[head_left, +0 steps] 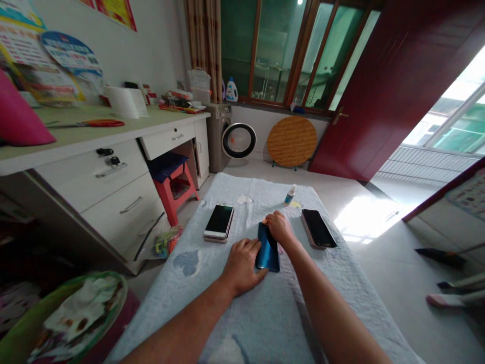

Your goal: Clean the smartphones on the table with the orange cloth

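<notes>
A dark blue smartphone (268, 255) lies on the cloth-covered table in front of me, its glossy surface up. My left hand (242, 265) holds it along its left side, fingers at the edge and thumb by the near corner. At the far end of the phone, my right hand (279, 227) presses down with bent fingers; a small orange spot shows at the fingertips, too small to name. To the left lies a stack of phones, a white-framed smartphone (220, 221) on top. On the right is another stack topped by a black-screened smartphone (318, 228). A small spray bottle (290, 195) stands beyond my right hand.
A pale blue quilted cloth (197, 293) covers the table. At lower left stands a bin (127, 293) full of waste. A white desk (102, 177) and a red stool (175, 194) are on the left; a washing machine (217, 136) with its door ajar stands behind.
</notes>
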Action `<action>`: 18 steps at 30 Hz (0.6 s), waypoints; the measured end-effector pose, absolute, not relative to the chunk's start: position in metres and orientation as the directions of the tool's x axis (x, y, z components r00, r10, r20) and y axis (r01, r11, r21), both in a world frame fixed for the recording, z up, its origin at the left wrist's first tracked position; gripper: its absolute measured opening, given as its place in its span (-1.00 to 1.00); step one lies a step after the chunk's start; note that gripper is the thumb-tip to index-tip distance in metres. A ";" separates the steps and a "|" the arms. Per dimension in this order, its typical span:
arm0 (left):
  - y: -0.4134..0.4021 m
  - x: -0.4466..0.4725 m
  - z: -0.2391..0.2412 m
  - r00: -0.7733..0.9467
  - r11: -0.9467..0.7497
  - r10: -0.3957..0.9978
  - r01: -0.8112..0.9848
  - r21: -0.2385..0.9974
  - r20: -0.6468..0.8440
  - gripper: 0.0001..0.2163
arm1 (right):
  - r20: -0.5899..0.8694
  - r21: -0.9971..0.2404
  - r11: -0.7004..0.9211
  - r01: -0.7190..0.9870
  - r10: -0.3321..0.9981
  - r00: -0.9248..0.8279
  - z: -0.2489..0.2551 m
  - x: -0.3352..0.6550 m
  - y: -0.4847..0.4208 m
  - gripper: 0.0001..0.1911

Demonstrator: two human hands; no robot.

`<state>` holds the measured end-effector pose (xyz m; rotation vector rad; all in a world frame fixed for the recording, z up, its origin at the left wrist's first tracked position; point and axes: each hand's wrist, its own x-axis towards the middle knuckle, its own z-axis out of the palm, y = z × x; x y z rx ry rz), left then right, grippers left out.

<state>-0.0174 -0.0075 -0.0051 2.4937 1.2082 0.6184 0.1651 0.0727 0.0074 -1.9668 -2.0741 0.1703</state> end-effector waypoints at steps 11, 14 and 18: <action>-0.009 -0.019 0.000 0.537 -0.572 0.811 0.641 0.511 0.234 -0.53 | 0.058 -0.209 0.280 0.937 0.960 -0.274 0.015 0.146 0.064 -0.78; -0.010 -0.018 0.000 0.549 -0.588 0.798 0.619 0.520 0.249 -0.60 | -0.003 -0.204 0.350 0.914 0.933 -0.359 0.016 0.146 0.056 -0.80; -0.010 -0.017 -0.002 0.559 -0.603 0.788 0.617 0.506 0.259 -0.61 | -0.055 -0.205 0.395 0.895 0.909 -0.414 0.017 0.147 0.054 -0.81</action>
